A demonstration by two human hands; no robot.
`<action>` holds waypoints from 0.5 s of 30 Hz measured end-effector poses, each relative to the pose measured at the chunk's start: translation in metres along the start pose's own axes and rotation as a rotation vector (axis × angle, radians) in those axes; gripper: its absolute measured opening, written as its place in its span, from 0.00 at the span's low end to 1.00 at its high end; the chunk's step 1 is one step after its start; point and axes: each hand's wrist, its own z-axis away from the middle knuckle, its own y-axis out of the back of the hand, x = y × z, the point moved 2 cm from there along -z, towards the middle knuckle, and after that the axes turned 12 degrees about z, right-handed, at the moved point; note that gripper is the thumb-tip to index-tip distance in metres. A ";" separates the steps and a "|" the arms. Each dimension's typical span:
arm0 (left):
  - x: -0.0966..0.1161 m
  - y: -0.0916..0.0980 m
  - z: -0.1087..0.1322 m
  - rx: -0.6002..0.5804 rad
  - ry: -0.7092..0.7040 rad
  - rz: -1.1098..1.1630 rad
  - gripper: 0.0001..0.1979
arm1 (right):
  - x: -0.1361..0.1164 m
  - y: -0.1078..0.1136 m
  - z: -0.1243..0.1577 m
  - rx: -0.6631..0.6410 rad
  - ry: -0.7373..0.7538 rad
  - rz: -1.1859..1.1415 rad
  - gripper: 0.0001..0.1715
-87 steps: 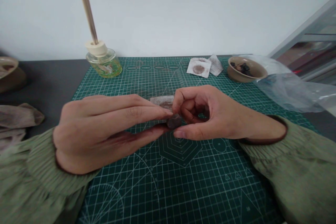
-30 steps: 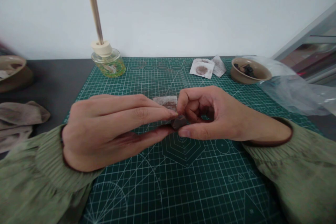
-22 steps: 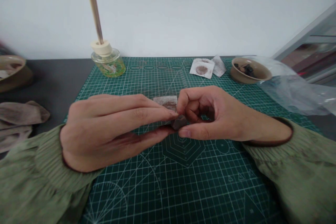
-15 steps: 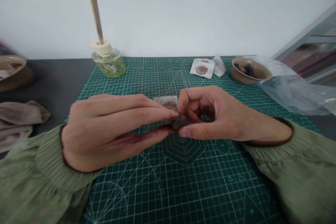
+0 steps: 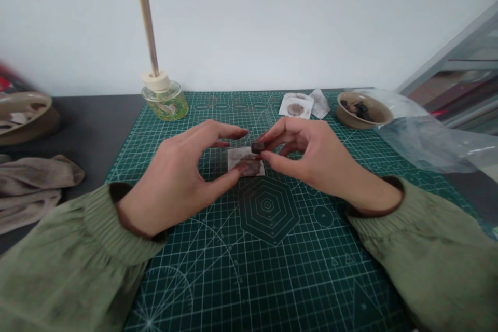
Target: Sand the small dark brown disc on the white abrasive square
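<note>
A small dark brown lump (image 5: 257,148), perhaps clay or resin, is pinched between the thumb and forefinger of my right hand (image 5: 299,148). It hangs just above a white paper square (image 5: 246,162) lying on the green cutting mat (image 5: 311,280). A brown smear marks the paper. My left hand (image 5: 179,168) is curled with its fingers apart and holds nothing. Its thumb tip touches the paper's brown patch, and its fingertips stop just left of the lump.
At the back stand a glass reed diffuser (image 5: 163,104), a stained paper square (image 5: 294,107) and a bowl of dark pieces (image 5: 361,110). A clear plastic bag (image 5: 428,140) lies to the right. A folded cloth (image 5: 35,181) and a dish (image 5: 23,114) sit left of the mat.
The lump, earlier pressed between both hands, is now held by my right hand alone. My left hand has let go and opened, and the paper square now shows between the hands.
</note>
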 end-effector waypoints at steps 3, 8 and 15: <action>-0.015 -0.003 -0.001 -0.129 -0.002 -0.034 0.25 | 0.002 -0.001 0.000 0.076 0.151 0.219 0.08; -0.024 -0.006 0.000 -0.221 0.022 -0.012 0.20 | 0.004 -0.003 0.000 0.054 0.338 0.410 0.05; -0.021 -0.007 -0.002 -0.207 0.044 -0.029 0.23 | 0.004 -0.007 0.000 -0.012 0.451 0.531 0.06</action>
